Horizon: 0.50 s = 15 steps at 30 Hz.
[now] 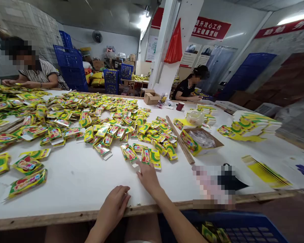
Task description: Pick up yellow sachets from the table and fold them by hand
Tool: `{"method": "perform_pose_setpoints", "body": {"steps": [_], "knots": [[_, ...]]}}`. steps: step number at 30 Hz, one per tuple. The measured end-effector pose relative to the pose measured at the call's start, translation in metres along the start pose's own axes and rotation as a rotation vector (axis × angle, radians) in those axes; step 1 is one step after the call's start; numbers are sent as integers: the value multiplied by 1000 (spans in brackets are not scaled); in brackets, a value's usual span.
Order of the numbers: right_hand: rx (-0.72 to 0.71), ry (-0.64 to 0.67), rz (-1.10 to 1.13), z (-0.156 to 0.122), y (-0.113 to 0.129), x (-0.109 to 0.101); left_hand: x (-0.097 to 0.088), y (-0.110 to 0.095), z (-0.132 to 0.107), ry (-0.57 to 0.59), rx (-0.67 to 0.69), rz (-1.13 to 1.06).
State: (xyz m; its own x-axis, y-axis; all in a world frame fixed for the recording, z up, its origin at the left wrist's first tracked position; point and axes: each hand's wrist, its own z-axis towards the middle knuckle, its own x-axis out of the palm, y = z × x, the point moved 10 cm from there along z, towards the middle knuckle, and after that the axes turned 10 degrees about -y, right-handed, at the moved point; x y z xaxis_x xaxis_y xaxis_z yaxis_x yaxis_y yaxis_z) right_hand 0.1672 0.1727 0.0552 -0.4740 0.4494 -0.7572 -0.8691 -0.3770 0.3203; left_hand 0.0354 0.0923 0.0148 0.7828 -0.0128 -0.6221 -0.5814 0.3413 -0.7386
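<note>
My right hand [149,177] reaches over the white tabletop [86,182], its index finger stretched to the lower end of a small yellow-green box [129,152] with red fruit printed on it. The hand does not grip that box. Right beside the fingers lies another small box [146,156], next to a yellow one [155,158]. Closer to the table edge rests my left hand [114,204], fingers loosely bent, thumb apart, holding nothing. Beyond both hands spreads a large heap of similar boxes [108,130], several with end flaps raised.
A wooden strip [179,141] bounds the heap on the right. Past it are an opened display carton [192,143] with clear plastic and flat yellow cartons [266,172]. A blue crate [253,224] with boxes is below the edge. Two people sit across the table.
</note>
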Motion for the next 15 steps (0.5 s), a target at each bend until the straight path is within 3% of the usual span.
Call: {"method": "perform_pose_setpoints", "body": {"steps": [2, 4, 8, 10, 12, 15], "knots": [[0, -40, 61, 6, 14, 10, 0, 2, 0, -4, -16, -22], [4, -100, 130, 12, 17, 2, -4, 6, 0, -49, -25, -58], [-21, -163, 304, 13, 18, -41, -39, 17, 0, -391, -69, -142], [-21, -145, 395, 10, 23, -57, -50, 25, -2, -506, -128, -188], [-9, -101, 483, 6, 32, -62, -46, 25, 1, -464, -141, -267], [2, -26, 597, -2, 49, -52, -27, 16, 7, -265, -127, -472]]}}
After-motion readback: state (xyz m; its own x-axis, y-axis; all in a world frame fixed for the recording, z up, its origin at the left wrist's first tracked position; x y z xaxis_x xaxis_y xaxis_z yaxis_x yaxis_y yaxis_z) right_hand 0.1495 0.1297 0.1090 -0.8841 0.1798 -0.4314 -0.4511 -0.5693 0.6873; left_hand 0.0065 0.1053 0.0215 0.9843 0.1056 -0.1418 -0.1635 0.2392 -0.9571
